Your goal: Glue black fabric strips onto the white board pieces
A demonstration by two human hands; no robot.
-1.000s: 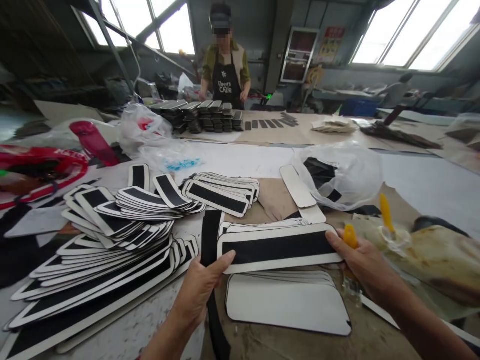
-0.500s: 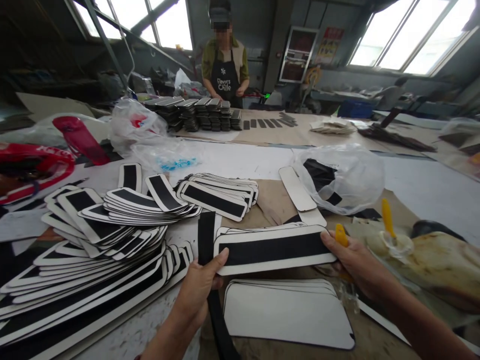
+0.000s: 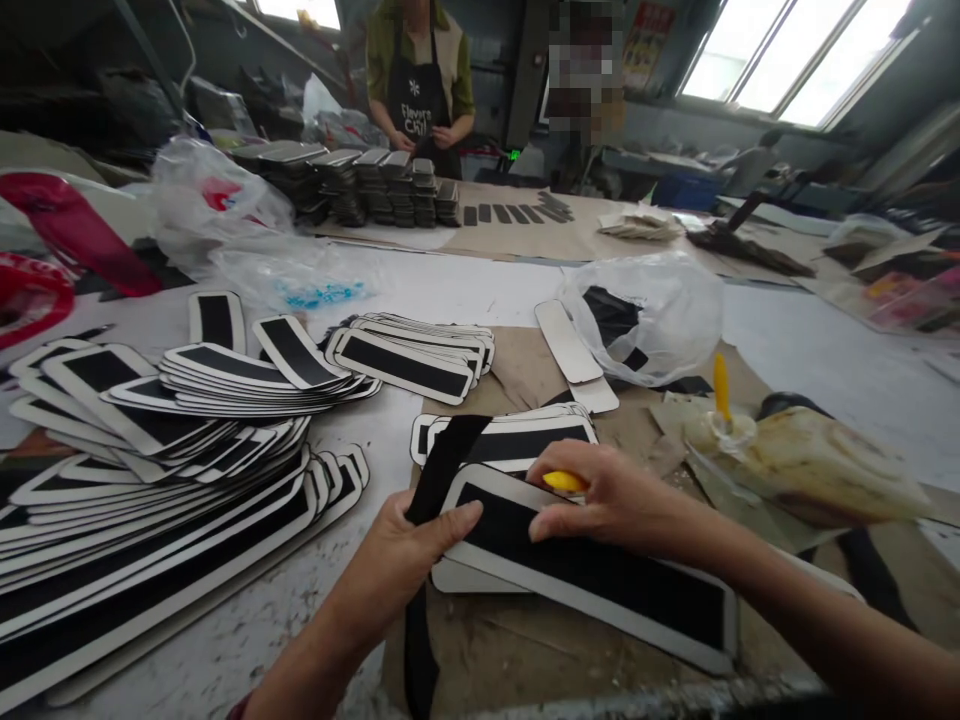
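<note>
My left hand pinches the left end of a white rounded panel with a black strip on its face, thumb on top. A loose black strip also runs through that hand, hanging down below it. My right hand is closed around a yellow handle, whose working end is hidden. Its thumb rests on the panel's black strip, near the upper edge. The panel slants down to the right. Plain white panels show beneath it, and a stack of black-striped panels lies just behind.
Piles of striped panels cover the left side. Another stack lies behind. On the right are a clear plastic bag and a stained bag with a yellow handle upright in it. A person in an apron stands across the table.
The panel has turned, its right end swinging down toward me. My right hand has moved left from that end to its upper edge, keeping the yellow handle. The view has shifted.
</note>
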